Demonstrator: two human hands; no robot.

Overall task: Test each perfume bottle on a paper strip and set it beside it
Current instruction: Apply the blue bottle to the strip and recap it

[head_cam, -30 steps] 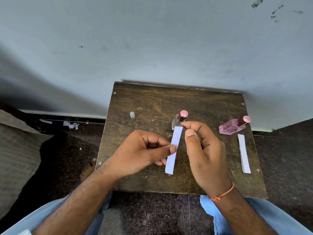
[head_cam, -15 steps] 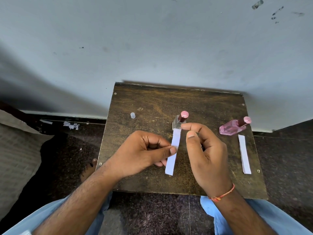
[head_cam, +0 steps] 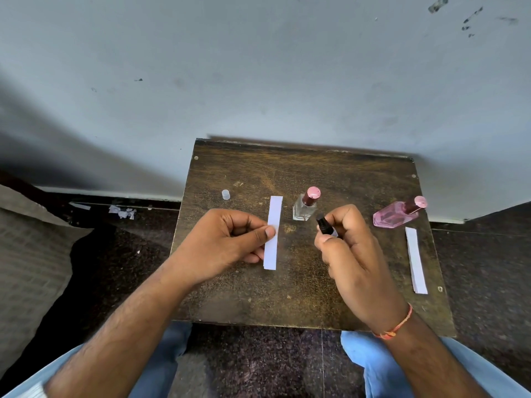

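Note:
My left hand (head_cam: pixel 230 242) pinches a white paper strip (head_cam: pixel 273 225) upright over the small wooden table (head_cam: pixel 258 297). My right hand (head_cam: pixel 349 254) grips a small dark spray bottle (head_cam: pixel 324 224), its nozzle end pointing left toward the strip; most of the bottle is hidden in my fingers. Behind it stands a clear glass perfume bottle (head_cam: pixel 305 206) with a pink cap. A pink perfume bottle (head_cam: pixel 395 215) stands at the table's right, with another paper strip (head_cam: pixel 415 261) lying flat in front of it.
A small clear cap (head_cam: pixel 226 194) sits on the table's left back area. The table's back edge meets a pale wall (head_cam: pixel 258 81). Torn paper scraps (head_cam: pixel 122 211) lie on the dark floor at left, beside a grey cushion (head_cam: pixel 28 268).
My left hand moved the strip left, away from the clear bottle. My right hand shifted right and turned, so the dark spray bottle now shows between its fingers.

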